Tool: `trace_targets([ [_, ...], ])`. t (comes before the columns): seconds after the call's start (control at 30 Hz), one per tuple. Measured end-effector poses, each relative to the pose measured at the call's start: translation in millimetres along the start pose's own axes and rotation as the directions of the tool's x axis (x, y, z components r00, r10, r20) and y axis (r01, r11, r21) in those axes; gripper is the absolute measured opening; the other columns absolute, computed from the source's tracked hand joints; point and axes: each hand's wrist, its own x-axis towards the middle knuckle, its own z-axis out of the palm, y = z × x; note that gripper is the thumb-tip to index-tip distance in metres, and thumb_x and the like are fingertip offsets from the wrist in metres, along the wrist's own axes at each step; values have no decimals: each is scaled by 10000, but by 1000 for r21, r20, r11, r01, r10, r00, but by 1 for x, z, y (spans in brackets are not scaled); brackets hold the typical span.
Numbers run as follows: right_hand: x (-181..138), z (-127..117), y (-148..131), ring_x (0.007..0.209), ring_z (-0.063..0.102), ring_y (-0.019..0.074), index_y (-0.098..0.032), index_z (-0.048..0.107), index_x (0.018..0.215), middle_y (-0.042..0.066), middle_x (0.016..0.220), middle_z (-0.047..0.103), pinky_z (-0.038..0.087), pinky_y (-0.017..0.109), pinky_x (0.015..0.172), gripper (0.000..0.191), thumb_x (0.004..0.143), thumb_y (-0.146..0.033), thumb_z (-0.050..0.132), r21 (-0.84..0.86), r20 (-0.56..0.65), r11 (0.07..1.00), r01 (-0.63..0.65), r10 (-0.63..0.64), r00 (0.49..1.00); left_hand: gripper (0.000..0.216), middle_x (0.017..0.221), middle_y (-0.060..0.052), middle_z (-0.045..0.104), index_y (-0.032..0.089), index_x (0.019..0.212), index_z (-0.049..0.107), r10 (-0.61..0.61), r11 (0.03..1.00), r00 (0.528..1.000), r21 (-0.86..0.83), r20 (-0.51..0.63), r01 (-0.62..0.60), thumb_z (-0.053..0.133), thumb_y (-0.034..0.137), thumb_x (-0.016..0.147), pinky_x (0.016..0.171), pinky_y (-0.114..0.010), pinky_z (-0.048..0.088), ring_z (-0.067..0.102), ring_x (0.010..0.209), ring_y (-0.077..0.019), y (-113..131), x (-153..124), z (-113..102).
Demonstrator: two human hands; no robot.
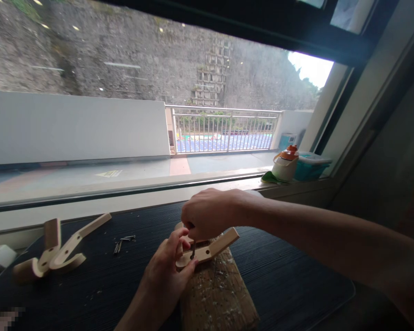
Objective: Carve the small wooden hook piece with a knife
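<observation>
My right hand is a fist above the wooden block. A thin dark shaft, seemingly a screwdriver's, points down from it, its handle hidden in my palm. The shaft meets a pale wooden hook with drilled holes, which lies on the scarred block. My left hand grips the hook's near end, thumb in front and fingers behind. Part of another wooden piece shows behind the hook, mostly covered by my hands. Several loose screws lie on the black table, left of my left hand.
More wooden hooks rest at the table's left. A white object stands beyond its left edge. On the window sill at right are a bottle with an orange lid, a green item and a teal box. The window rises behind.
</observation>
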Motion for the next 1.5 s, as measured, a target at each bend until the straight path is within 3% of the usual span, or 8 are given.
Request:
trace_targets([
  [0.37,0,0,-3,616,503,121,-126,675,804,46,764,651,329,255,511,222,784,-259,498,-3,-4,1000,0,0,1000,349,790,5,673,187,1041,565,-162,960,973,-202,165,194,597,258,701,702,-255,503,646,755,-173,14,7,-8],
  [0.63,7,2,6,606,498,128,-109,688,834,67,755,652,325,257,492,263,750,-278,506,40,-24,999,-18,19,1000,158,706,34,649,199,856,612,-104,985,987,-127,121,119,589,243,707,630,-213,462,606,647,-135,12,8,-7],
  [0.77,15,5,13,580,498,119,-98,697,885,74,757,661,338,250,493,310,740,-284,496,132,36,989,-63,59,998,97,727,39,632,205,805,612,-58,990,992,-121,114,72,565,235,726,649,-195,446,588,672,-120,10,8,-5],
  [0.9,13,8,10,610,513,122,-143,702,895,53,806,676,349,246,510,301,729,-302,508,168,-38,983,-67,75,996,84,724,31,637,199,780,603,-57,989,990,-130,133,74,586,259,724,661,-200,449,596,688,-133,9,7,-5],
  [1.0,7,7,5,654,528,134,-164,702,896,48,832,678,349,250,526,292,739,-333,523,132,-62,989,-63,72,995,97,713,25,645,195,795,607,-73,987,987,-129,141,91,587,267,732,646,-206,450,598,674,-141,8,7,-5],
  [1.17,1,-2,2,702,530,152,-167,673,1006,50,877,670,337,259,533,338,706,-304,598,-27,10,1000,2,-2,1000,89,728,29,635,198,806,594,-48,985,987,-157,152,72,572,263,751,664,-200,444,594,695,-138,6,8,-5],
  [1.3,2,-7,-1,648,491,128,-143,688,947,46,826,662,319,262,525,256,730,-170,555,-92,40,993,71,-68,997,75,763,20,643,191,788,583,-49,980,985,-183,166,79,567,258,757,682,-201,443,599,720,-139,7,8,-5],
  [1.5,11,-4,0,590,434,104,-82,696,891,70,770,650,304,264,536,230,740,-164,543,-102,67,986,135,-128,989,62,714,30,626,194,762,588,-68,980,986,-177,155,96,573,253,749,652,-199,439,588,679,-132,11,7,-7],
])
